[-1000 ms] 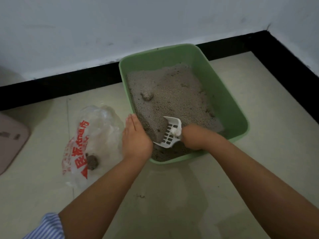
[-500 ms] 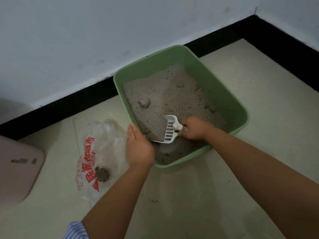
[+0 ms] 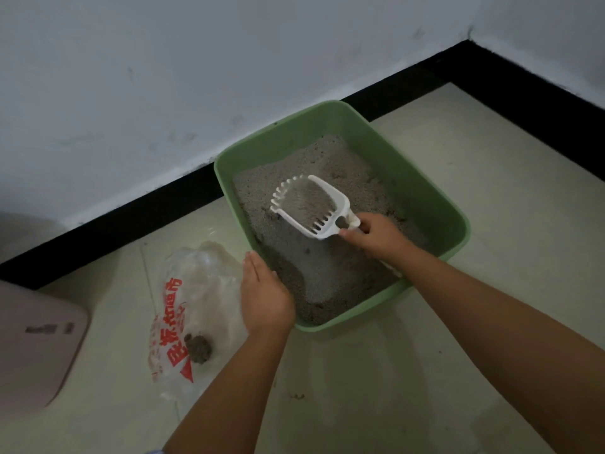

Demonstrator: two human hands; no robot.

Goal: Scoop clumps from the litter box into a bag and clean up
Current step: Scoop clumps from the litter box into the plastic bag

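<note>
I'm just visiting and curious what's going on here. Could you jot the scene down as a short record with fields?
Setting: tiled floor in a room corner
Litter box: green, holding grey litter
Scoop: white, slotted, held over the box with litter in it
Right hand: grips the scoop's handle
Left hand: fingers straight, resting at the box's near left edge
Bag: clear plastic with red print, on the floor left of the box
Clump: one dark lump already in the bag
Other: pinkish object at far left
</note>
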